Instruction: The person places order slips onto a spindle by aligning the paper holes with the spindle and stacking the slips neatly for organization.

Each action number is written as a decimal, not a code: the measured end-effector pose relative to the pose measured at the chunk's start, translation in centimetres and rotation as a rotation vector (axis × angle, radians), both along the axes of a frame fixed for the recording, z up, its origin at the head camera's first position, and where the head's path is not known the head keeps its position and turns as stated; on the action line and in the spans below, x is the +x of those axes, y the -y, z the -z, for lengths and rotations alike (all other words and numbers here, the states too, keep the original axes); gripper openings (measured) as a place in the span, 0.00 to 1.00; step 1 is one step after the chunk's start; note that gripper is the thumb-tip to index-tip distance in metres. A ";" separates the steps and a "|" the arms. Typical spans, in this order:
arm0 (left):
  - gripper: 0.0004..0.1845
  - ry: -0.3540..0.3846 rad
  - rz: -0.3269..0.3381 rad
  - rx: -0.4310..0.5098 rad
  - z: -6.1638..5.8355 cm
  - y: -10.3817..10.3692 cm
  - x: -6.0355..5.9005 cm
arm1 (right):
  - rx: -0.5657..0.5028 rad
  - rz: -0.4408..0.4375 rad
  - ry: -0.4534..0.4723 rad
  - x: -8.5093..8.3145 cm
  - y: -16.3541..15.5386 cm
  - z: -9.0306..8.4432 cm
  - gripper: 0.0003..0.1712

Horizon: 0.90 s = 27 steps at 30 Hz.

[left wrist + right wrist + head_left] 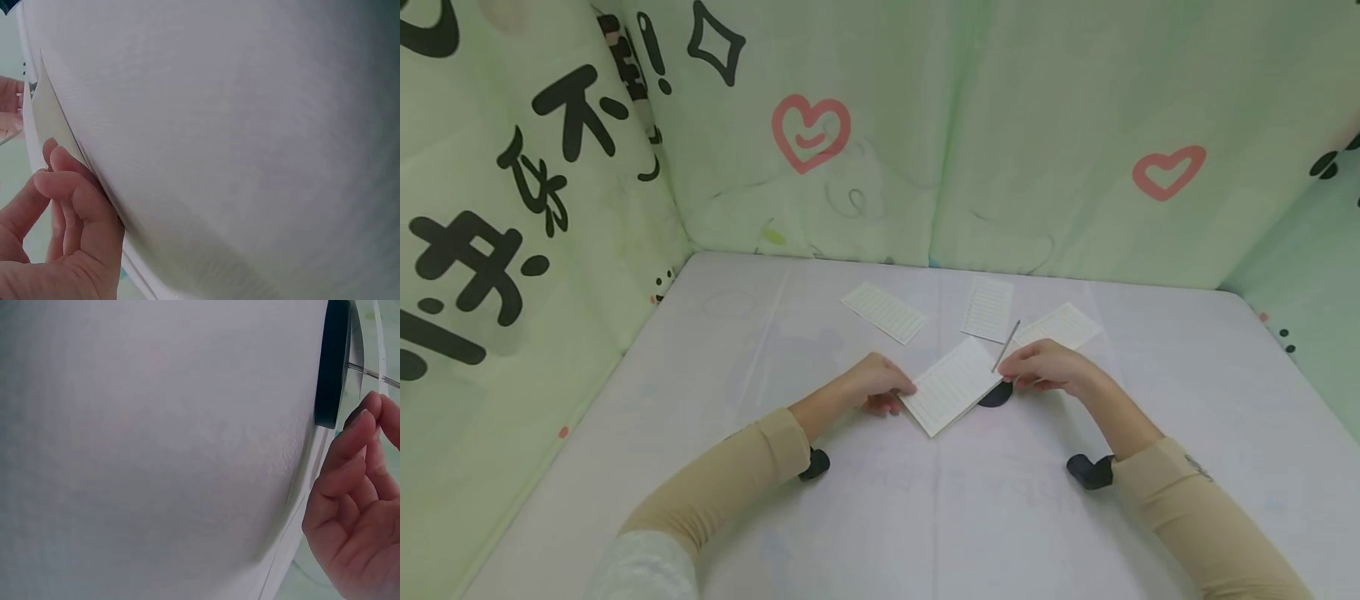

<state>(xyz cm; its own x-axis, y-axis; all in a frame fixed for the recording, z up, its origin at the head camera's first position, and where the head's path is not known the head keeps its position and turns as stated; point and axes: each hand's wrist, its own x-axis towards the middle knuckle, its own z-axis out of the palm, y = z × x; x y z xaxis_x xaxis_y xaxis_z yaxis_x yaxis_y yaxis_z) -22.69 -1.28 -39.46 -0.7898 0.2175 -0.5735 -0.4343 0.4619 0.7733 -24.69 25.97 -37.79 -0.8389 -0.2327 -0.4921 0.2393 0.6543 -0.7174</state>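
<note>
A lined white slip (951, 385), perhaps a few sheets thick, is held over the table between both hands. My left hand (876, 385) pinches its left edge between thumb and fingers. At its right corner my right hand (1045, 365) pinches the paper's edge, also seen in the right wrist view. Close to that corner stands a bill spike: a thin metal rod (1006, 346) above a round black base (996, 395). The slip partly hides the base. Whether the rod passes through the paper or beside it, I cannot tell.
Behind the hands lie a lined slip (886, 312) at left, another slip (988, 308) in the middle and a third slip (1063, 326) at right, partly covered by the right hand. A pale cloth covers the table (880, 517); green printed curtains (1037, 125) enclose it.
</note>
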 end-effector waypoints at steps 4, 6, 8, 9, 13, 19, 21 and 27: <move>0.07 -0.013 0.005 -0.004 0.3 -0.1 -0.1 | 0.033 0.010 -0.002 -0.2 0.1 0.4 0.19; 0.07 -0.018 0.001 -0.005 0.4 -0.1 -0.1 | 0.038 0.011 -0.004 -0.3 0.1 0.6 0.18; 0.07 -0.026 -0.002 -0.011 0.6 -0.2 -0.1 | 0.039 0.013 -0.005 -0.4 0.1 0.8 0.17; 0.07 -0.030 -0.003 -0.016 0.7 -0.2 -0.1 | 0.041 0.015 -0.005 -0.5 0.1 0.9 0.17; 0.08 -0.035 -0.007 -0.025 0.9 -0.3 -0.1 | 0.043 0.022 -0.002 -0.3 0.2 0.8 0.17; 0.09 -0.038 -0.001 -0.021 0.8 -0.2 -0.1 | -0.051 0.056 0.042 -0.1 -0.2 0.6 0.22; 0.09 -0.039 0.004 -0.020 0.7 -0.2 0.0 | -0.138 0.078 0.062 -0.1 -0.8 0.5 0.24; 0.09 -0.038 0.007 -0.025 0.6 -0.2 0.0 | -0.427 0.184 0.110 -0.3 -2.6 0.5 0.24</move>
